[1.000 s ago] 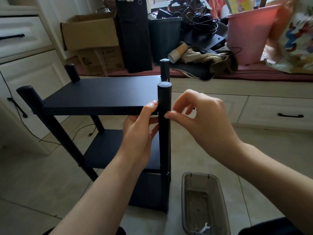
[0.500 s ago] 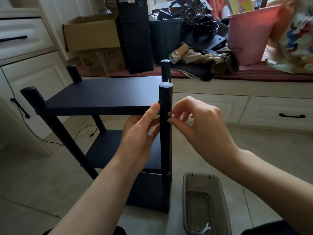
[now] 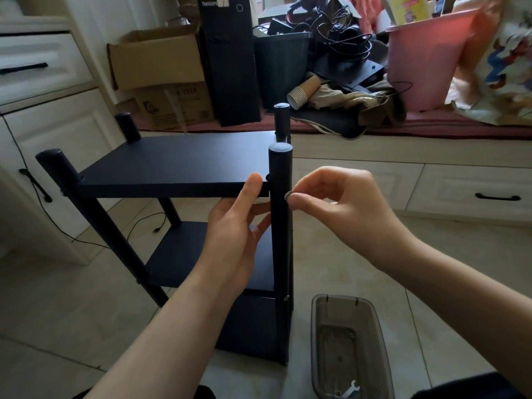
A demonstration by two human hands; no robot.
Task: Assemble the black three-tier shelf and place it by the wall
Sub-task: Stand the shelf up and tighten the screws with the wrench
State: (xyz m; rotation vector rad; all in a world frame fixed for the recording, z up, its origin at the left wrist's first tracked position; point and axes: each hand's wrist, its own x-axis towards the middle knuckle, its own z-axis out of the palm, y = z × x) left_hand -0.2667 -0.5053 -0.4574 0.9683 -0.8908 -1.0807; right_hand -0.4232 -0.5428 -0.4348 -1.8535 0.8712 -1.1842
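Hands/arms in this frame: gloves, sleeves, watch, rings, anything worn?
Nothing worn that shows. The left hand and right hand are bare, no gloves. Both forearms are uncovered to the frame edge, so no sleeves, watch or bands in view. No ring can be made out on the fingers that show. No markings or cables on either arm.

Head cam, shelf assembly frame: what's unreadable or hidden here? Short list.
- Small silver screw head at the black front post: right hand pinches it; its shank and how deep it sits are hidden by the fingertips.
- Left hand: fingers beyond the post are hidden; the thumb lies on the black top shelf board.
- Small white wrench in the clear plastic tray: too small to size.
- Bottom tier: mostly hidden by the left forearm.
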